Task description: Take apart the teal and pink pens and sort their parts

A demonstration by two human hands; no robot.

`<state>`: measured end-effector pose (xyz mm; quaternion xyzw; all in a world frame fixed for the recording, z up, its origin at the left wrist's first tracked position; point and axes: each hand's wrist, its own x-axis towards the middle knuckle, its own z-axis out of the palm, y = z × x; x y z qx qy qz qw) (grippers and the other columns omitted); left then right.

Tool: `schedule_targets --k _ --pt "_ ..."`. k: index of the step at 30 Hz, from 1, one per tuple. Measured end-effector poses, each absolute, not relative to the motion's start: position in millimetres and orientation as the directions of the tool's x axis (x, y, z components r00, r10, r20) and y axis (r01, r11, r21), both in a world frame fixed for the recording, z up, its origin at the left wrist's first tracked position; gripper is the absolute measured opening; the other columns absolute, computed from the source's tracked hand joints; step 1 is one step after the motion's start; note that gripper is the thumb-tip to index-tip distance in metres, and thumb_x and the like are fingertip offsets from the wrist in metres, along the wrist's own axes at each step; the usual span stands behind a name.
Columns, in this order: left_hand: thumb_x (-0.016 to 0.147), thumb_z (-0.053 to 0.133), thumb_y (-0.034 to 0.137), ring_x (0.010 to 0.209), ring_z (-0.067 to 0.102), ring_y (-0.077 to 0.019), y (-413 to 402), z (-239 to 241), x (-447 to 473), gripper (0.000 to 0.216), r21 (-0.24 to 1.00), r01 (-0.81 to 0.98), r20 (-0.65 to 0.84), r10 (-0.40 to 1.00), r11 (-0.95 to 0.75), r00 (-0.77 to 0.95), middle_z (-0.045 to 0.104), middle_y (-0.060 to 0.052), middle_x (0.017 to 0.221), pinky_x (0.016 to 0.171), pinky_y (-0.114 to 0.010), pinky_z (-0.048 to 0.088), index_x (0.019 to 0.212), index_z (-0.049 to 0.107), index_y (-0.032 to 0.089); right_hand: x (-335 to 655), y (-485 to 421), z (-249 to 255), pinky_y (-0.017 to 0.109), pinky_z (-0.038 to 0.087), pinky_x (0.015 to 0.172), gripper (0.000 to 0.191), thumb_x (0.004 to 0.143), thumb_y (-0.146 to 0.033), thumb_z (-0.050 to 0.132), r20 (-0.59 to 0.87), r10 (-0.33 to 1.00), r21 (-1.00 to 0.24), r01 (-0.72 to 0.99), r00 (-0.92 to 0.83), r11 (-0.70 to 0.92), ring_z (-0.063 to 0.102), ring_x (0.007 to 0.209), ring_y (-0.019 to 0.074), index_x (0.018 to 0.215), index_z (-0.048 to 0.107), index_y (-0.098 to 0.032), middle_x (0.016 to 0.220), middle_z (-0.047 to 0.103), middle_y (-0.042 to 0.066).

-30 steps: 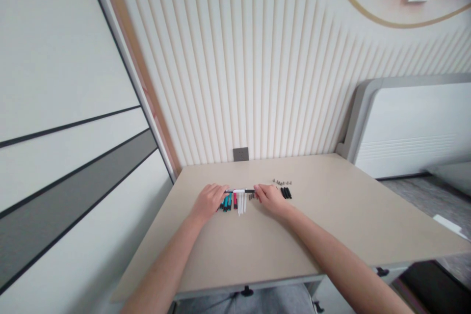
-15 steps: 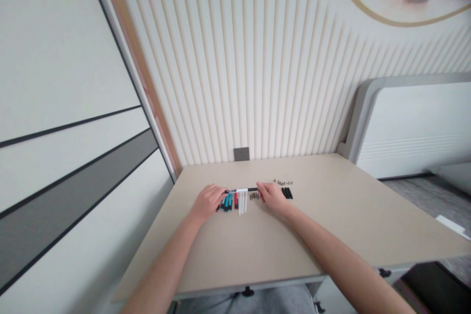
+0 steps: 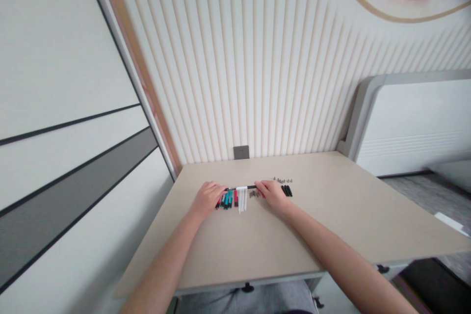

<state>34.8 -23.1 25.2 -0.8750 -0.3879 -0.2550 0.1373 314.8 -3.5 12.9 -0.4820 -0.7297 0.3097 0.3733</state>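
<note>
Left hand (image 3: 206,201) and right hand (image 3: 271,195) held a thin black rod (image 3: 251,187) level.
Fingers (image 3: 222,188) clamped at each end — spanning the teal markers (image 3: 228,200) below.

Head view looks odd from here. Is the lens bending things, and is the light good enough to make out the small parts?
Head view: strong wide-angle distortion, with the table stretched and the ribbed wall fanning out; light is soft and even, without hard glare, and shadows by the left hand and right hand are faint; the small dark parts are too tiny to resolve.
</note>
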Motion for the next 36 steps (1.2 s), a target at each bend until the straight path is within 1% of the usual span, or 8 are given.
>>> schedule_targets --k 3,8,11,16,20,22,31,36 --pt "0.1 0.041 0.03 0.087 0.058 -0.0185 -22.8 25.1 34.8 0.025 -0.042 0.739 0.546 0.604 -0.672 0.58 0.068 -0.005 0.085 0.078 -0.033 0.04 0.103 0.063 0.018 316.0 -4.6 17.0 0.023 0.038 0.061 0.051 0.093 -0.05 0.04 0.278 0.925 -0.794 0.48 -0.258 0.373 0.053 0.055 0.0132 0.057 0.059 -0.019 0.054 0.059 0.0" --pt "0.099 0.042 0.029 0.087 0.058 -0.0186 -23.4 27.1 34.4 0.024 -0.026 0.734 0.536 0.61 -0.679 0.583 0.068 -0.005 0.082 0.077 -0.032 0.04 0.101 0.064 0.019 316.8 -5.4 18.2 0.024 0.038 0.059 0.047 0.091 -0.048 0.044 0.315 0.917 -0.785 0.476 -0.245 0.397 0.054 0.055 0.014 0.057 0.06 -0.019 0.057 0.062 0.001" --pt "0.099 0.043 0.028 0.086 0.058 -0.0185 -24.1 28.6 34.2 0.024 -0.015 0.729 0.543 0.607 -0.684 0.58 0.068 -0.004 0.08 0.077 -0.032 0.04 0.099 0.065 0.019 316.9 -6.0 17.7 0.024 0.04 0.061 0.044 0.091 -0.046 0.046 0.341 0.905 -0.775 0.47 -0.253 0.423 0.056 0.057 0.0147 0.062 0.064 -0.019 0.061 0.064 0.001" --pt "0.099 0.041 0.028 0.086 0.059 -0.0182 -25.6 31.2 34.9 0.025 -0.014 0.737 0.575 0.597 -0.676 0.559 0.069 -0.005 0.082 0.077 -0.033 0.041 0.104 0.064 0.019 316.7 -6.9 17.2 0.024 0.041 0.063 0.035 0.09 -0.043 0.049 0.388 0.889 -0.785 0.418 -0.244 0.458 0.059 0.064 0.0156 0.073 0.068 -0.019 0.069 0.068 0.002" --pt "0.099 0.042 0.029 0.085 0.059 -0.0182 -26.9 32.9 34.8 0.025 -0.024 0.752 0.601 0.592 -0.659 0.538 0.069 -0.005 0.083 0.077 -0.033 0.04 0.105 0.064 0.018 317.2 -5.8 15.4 0.024 0.039 0.061 0.049 0.095 -0.047 0.038 0.383 0.903 -0.785 0.445 -0.197 0.43 0.057 0.058 0.0143 0.067 0.065 -0.018 0.063 0.065 0.002" --pt "0.099 0.042 0.029 0.086 0.059 -0.0181 -27.0 33.0 34.4 0.025 -0.032 0.754 0.605 0.588 -0.657 0.537 0.069 -0.005 0.083 0.078 -0.033 0.04 0.107 0.064 0.019 318.0 -4.8 14.7 0.024 0.038 0.059 0.052 0.096 -0.048 0.035 0.359 0.913 -0.794 0.451 -0.193 0.408 0.055 0.055 0.0138 0.067 0.065 -0.017 0.06 0.064 0.002" --pt "0.1 0.039 0.03 0.086 0.058 -0.0187 -25.4 30.8 33.2 0.028 -0.034 0.754 0.584 0.599 -0.656 0.548 0.069 -0.005 0.083 0.078 -0.033 0.04 0.106 0.064 0.019 320.8 -5.2 19.5 0.024 0.038 0.061 0.04 0.092 -0.04 0.044 0.355 0.9 -0.791 0.433 -0.251 0.433 0.055 0.061 0.014 0.064 0.063 -0.018 0.063 0.064 0.001" --pt "0.1 0.039 0.03 0.085 0.058 -0.0183 -25.3 31.1 33.0 0.028 -0.029 0.754 0.578 0.605 -0.656 0.548 0.069 -0.005 0.082 0.077 -0.033 0.039 0.105 0.064 0.019 320.8 -4.3 17.3 0.024 0.041 0.066 0.023 0.088 -0.033 0.052 0.397 0.879 -0.786 0.396 -0.264 0.474 0.058 0.068 0.0151 0.077 0.067 -0.019 0.074 0.068 0.002"
